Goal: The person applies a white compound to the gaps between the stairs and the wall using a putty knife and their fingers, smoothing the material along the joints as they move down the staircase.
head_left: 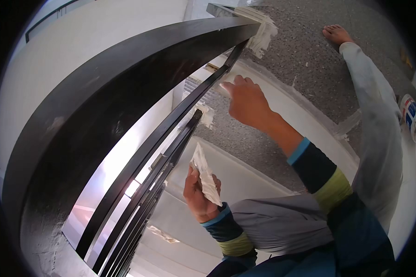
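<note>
My left hand (199, 196) grips a flat, pale board smeared with off-white putty (205, 173), held upright on edge beside the staircase railing. Higher up, my right hand (249, 104) is closed, its fingers curled and the fingertips whitish, close to a thin dark baluster (196, 95). Whatever those fingers pinch, if anything, I cannot tell. Above and left of both hands curves a broad black handrail (125, 60). Putty is spread around the railing's foot (263, 34) on the speckled step, with another patch (207, 115) at a lower baluster's base.
Speckled stone steps (309, 69) with pale risers (282, 108) run under my hands. My bare foot (336, 34) rests on the upper step. At the right stands a white bucket (409, 113) with red and blue print. Gaps between the balusters open onto a lower level.
</note>
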Demonstrator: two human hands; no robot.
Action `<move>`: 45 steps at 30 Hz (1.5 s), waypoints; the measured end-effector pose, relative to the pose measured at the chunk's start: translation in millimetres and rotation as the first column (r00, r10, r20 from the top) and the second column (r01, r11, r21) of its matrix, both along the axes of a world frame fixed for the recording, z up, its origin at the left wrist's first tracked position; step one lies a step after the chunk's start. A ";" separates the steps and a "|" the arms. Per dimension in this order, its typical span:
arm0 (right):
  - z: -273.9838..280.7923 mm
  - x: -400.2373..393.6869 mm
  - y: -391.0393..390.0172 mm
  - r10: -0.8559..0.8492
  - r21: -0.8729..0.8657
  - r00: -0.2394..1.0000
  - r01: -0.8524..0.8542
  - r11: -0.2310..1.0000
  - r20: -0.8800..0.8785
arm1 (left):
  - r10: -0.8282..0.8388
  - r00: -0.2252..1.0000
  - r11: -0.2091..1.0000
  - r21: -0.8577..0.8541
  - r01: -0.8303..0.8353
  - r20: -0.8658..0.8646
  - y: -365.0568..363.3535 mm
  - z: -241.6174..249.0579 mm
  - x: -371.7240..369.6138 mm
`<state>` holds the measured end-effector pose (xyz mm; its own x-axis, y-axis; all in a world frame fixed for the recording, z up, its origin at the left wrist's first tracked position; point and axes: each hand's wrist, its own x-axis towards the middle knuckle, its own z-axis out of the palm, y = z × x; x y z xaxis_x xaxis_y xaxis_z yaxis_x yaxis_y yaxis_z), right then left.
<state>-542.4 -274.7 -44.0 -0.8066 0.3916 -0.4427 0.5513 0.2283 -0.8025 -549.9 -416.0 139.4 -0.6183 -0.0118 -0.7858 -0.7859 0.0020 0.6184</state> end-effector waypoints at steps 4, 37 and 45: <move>35.7 39.3 28.0 -0.123 -0.419 0.883 -0.090 0.904 -0.454 | 0.026 0.999 0.990 -0.138 -0.022 0.029 5.4 -9.3 1.0; 7.8 -31.7 -11.0 0.041 -0.174 0.984 -0.010 0.985 0.174 | 0.029 0.997 0.933 0.357 -0.052 0.070 -9.8 -6.0 1.0; 14.1 -38.2 -23.2 0.047 -0.023 0.982 -0.044 0.999 0.185 | 0.039 0.997 0.942 0.331 -0.058 0.064 -12.5 -5.2 1.2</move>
<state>-580.6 -297.9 -29.9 -0.7268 0.3470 -0.5928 0.6801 0.2427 -0.6918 -548.7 -428.5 134.3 -0.5787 0.2269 -0.7833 -0.8131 -0.2349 0.5327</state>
